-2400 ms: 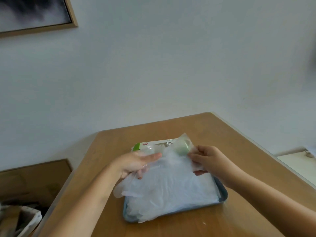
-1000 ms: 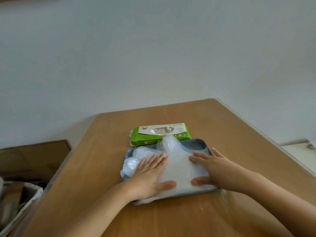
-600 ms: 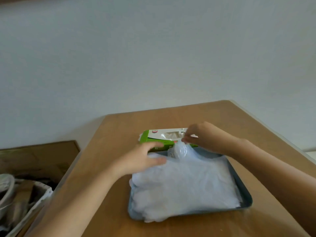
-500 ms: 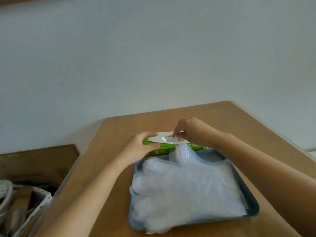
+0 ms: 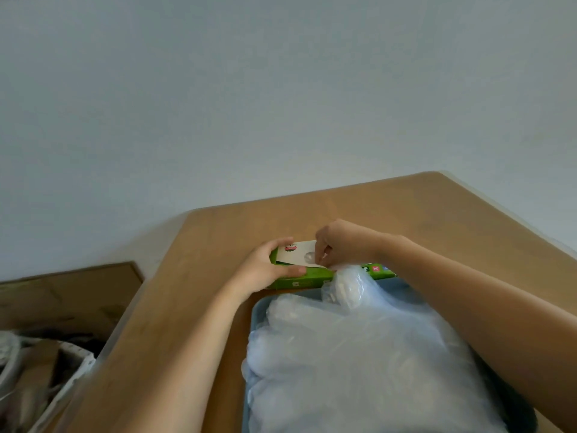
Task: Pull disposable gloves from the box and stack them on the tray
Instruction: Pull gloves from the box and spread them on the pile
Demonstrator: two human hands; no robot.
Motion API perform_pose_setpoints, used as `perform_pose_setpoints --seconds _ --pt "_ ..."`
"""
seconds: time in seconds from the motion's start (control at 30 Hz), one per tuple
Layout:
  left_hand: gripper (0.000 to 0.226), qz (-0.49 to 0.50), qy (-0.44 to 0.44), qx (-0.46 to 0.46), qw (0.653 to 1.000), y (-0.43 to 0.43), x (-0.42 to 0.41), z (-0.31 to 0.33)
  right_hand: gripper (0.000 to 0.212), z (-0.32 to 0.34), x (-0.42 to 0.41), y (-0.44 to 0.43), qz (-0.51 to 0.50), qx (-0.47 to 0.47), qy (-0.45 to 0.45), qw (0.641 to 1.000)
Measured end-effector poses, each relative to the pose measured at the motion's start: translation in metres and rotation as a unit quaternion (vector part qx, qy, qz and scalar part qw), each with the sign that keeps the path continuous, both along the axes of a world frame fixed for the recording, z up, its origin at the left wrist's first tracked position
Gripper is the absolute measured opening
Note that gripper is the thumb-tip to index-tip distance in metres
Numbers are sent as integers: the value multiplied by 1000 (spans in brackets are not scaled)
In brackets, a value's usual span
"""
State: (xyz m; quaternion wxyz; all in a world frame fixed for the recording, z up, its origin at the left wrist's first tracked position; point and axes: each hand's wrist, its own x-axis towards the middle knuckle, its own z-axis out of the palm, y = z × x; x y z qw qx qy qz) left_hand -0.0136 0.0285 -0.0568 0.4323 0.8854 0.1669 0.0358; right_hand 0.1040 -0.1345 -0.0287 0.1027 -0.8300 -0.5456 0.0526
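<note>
The green and white glove box (image 5: 299, 278) lies on the wooden table (image 5: 406, 214) just beyond the grey-blue tray (image 5: 257, 310). My left hand (image 5: 265, 270) grips the box's left end, thumb along its front side. My right hand (image 5: 340, 245) has its fingers curled at the opening in the box's white top, pinching at a clear glove there. A pile of clear disposable gloves (image 5: 359, 364) covers the tray, with one puffed-up glove finger (image 5: 346, 285) sticking up at the far edge.
A pale wall rises behind the table. To the left, below the table edge, are a brown board (image 5: 62, 298) and a white basket of clutter (image 5: 34, 376). The table's far right corner is bare wood.
Both hands left the glove pile they were pressing flat and reached to the box. The left hand took hold of its end and the right hand's fingers went to the opening. The view moved closer.
</note>
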Motion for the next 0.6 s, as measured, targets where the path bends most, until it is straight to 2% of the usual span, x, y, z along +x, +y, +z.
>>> perform_pose_setpoints --seconds 0.07,0.13,0.23,0.5,0.6 --pt "78 1 3 -8 1000 1 -1 -1 24 2 -1 2 13 -4 -11 1000" --pt "87 -1 -6 -16 1000 0 -2 -3 19 8 1 0 19 5 -4 1000" --pt "89 -2 -15 -19 1000 0 -2 -3 13 20 4 -4 10 31 14 999" --pt "80 -27 40 35 998 2 0 1 9 33 15 -25 -41 173 -14 984" --pt "72 -23 48 41 998 0 -1 5 10 42 11 -38 -84 272 33 958"
